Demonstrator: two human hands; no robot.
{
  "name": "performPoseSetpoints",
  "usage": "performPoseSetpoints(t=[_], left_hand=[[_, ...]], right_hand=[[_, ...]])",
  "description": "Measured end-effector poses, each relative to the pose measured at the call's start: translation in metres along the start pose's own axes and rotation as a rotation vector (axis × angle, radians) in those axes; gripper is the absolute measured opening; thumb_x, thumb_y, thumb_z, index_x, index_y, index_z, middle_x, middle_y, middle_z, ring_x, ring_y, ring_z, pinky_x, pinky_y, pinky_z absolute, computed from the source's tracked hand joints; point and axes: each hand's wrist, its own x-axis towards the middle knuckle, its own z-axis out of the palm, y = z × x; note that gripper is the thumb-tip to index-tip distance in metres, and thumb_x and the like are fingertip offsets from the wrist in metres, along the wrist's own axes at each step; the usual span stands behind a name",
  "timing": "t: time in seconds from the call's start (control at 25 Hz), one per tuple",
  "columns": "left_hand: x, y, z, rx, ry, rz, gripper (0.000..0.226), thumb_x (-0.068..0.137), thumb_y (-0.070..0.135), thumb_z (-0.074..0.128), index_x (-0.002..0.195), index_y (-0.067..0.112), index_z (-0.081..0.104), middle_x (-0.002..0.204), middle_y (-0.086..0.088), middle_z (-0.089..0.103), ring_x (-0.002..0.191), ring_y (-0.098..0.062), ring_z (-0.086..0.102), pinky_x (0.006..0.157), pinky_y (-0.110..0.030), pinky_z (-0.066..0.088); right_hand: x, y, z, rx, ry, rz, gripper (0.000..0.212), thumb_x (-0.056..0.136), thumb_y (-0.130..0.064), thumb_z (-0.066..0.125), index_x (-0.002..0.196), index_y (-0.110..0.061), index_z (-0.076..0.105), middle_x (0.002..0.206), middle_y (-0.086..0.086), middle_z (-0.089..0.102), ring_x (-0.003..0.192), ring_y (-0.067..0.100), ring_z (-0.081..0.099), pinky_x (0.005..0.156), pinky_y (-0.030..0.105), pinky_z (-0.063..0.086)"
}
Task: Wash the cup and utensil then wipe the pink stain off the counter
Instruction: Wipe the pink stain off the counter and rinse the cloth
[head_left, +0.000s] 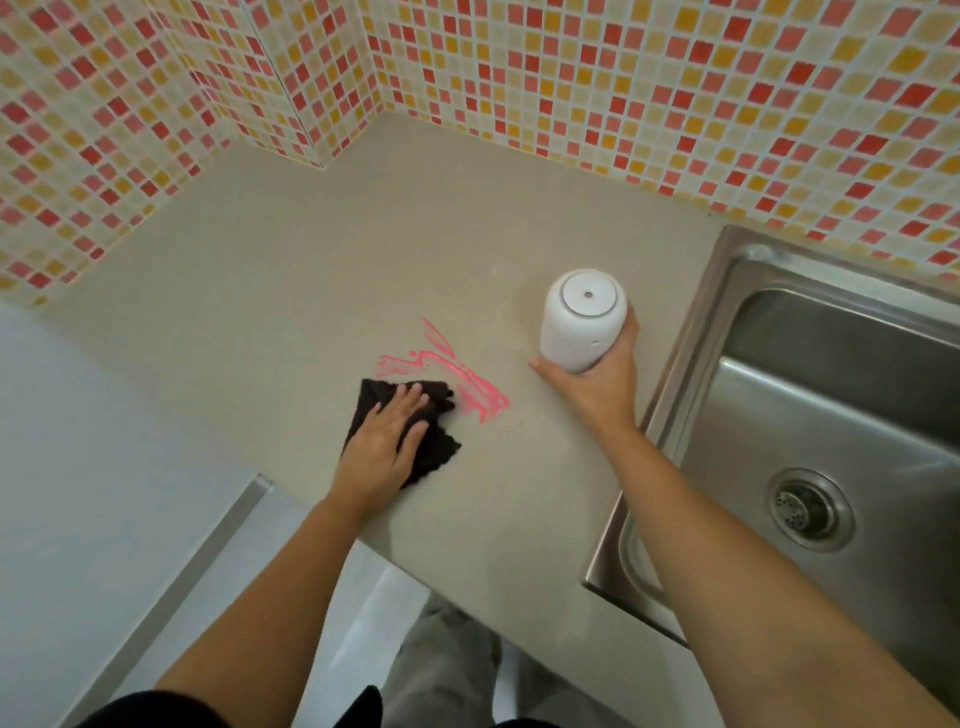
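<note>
Head view, single frame.

Counter (311, 270): beige, runs leftward from the sink (691, 332) to the tiled corner.

Sink: steel basin with the drain visible. No cup or utensil shows in it or elsewhere in view, so you cannot confirm the washing from here.

White canister (582, 322): upright on the counter, just left of the sink's rim. Your right hand (597, 384) is wrapped round its lower body, thumb on the side away from the sink and fingers on the sink side.

Dark cloth (431, 447): crumpled on the counter, well left of the sink and farther from it than the canister. Your left hand (384, 436) lies on top with fingers straight and slightly spread. It presses down and does not grip.

Pink stain (467, 384): a streaky smear on the sink side of the cloth, short of the canister. Its end away from the sink touches the cloth's edge, and most of it is uncovered.

Judgement: this is the wiping step, near its start, with the stain largely intact. The next move calls for pushing the cloth toward the sink across the whole smear under firm downward pressure, with the canister held out of the path. Expect several passes.
</note>
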Motion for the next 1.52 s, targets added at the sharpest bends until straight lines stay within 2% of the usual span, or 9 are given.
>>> performPoseSetpoints(t=[0.28,0.4,0.6,0.8,1.0,1.12,1.24,1.4,1.52], left_hand=[[0.122,0.009,-0.006,-0.373,-0.033,-0.415,0.054,0.1,0.044,0.028,0.142,0.013,0.039,0.145,-0.012,0.042,0.137,-0.031,0.032,0.115,-0.042,0.02],[0.097,0.014,-0.01,-0.498,-0.253,-0.151,0.048,0.1,0.041,0.032,0.14,0.017,0.043,0.144,-0.003,0.042,0.138,-0.019,0.03,0.116,-0.03,0.015],[0.042,-0.025,-0.016,0.339,-0.484,0.605,0.051,0.091,0.057,-0.001,0.141,0.05,0.005,0.152,0.022,-0.004,0.141,-0.007,-0.015,0.11,-0.05,-0.016],[0.083,0.031,0.018,0.369,-0.363,0.538,0.045,0.095,0.052,0.011,0.14,0.055,0.009,0.157,0.016,0.005,0.146,-0.015,-0.004,0.107,-0.067,-0.003],[0.055,-0.018,0.009,0.183,-0.309,0.908,0.044,0.099,0.04,0.028,0.129,0.024,0.056,0.134,0.002,0.056,0.128,-0.018,0.048,0.106,-0.038,0.033],[0.093,-0.02,0.005,0.086,-0.29,0.829,0.043,0.097,0.036,0.035,0.121,0.015,0.063,0.124,-0.005,0.064,0.118,-0.023,0.057,0.099,-0.035,0.038],[0.108,0.026,0.026,0.018,-0.228,0.593,0.041,0.091,0.03,0.04,0.118,0.011,0.065,0.12,-0.01,0.066,0.117,-0.03,0.058,0.095,-0.038,0.045],[0.033,-0.016,0.016,0.088,-0.376,0.924,0.039,0.099,0.035,0.036,0.122,0.017,0.062,0.123,-0.002,0.065,0.123,-0.016,0.052,0.105,-0.032,0.033],[0.034,-0.091,-0.029,0.177,-0.282,0.892,0.038,0.101,0.04,0.028,0.131,0.03,0.049,0.126,0.003,0.062,0.136,0.0,0.028,0.112,-0.033,0.02]], right_hand=[[0.005,-0.006,0.006,0.029,0.191,-0.019,0.092,0.059,-0.013,0.088,0.132,-0.028,0.033,0.118,-0.009,0.055,0.104,0.0,0.054,0.081,0.0,0.041],[0.018,-0.02,0.004,0.012,0.207,-0.036,0.093,0.061,-0.013,0.087,0.134,-0.023,0.031,0.114,-0.015,0.051,0.096,-0.01,0.053,0.077,-0.002,0.04],[0.025,-0.033,0.007,-0.07,0.177,-0.099,0.09,0.063,-0.015,0.086,0.129,-0.029,0.027,0.114,-0.016,0.049,0.105,0.001,0.048,0.078,-0.003,0.038],[0.025,-0.036,0.006,-0.101,0.194,-0.134,0.092,0.064,-0.02,0.086,0.133,-0.026,0.027,0.115,-0.024,0.045,0.102,-0.02,0.047,0.08,-0.003,0.038],[0.025,-0.037,0.003,-0.111,0.195,-0.164,0.095,0.062,-0.022,0.086,0.137,-0.017,0.028,0.119,-0.028,0.042,0.108,-0.02,0.043,0.086,0.001,0.038],[0.024,-0.04,0.002,-0.102,0.193,-0.18,0.094,0.061,-0.021,0.087,0.136,-0.016,0.03,0.119,-0.03,0.042,0.108,-0.023,0.043,0.088,0.001,0.036],[0.024,-0.046,0.0,-0.073,0.22,-0.194,0.091,0.061,-0.023,0.086,0.134,-0.013,0.033,0.119,-0.028,0.044,0.109,-0.02,0.045,0.089,0.004,0.038],[0.025,-0.051,-0.003,-0.054,0.234,-0.188,0.095,0.059,-0.029,0.085,0.136,-0.01,0.033,0.119,-0.026,0.048,0.11,-0.013,0.049,0.09,0.01,0.042],[0.026,-0.05,-0.003,-0.055,0.225,-0.176,0.094,0.059,-0.026,0.086,0.136,-0.012,0.034,0.12,-0.024,0.049,0.111,-0.01,0.05,0.09,0.012,0.042]])
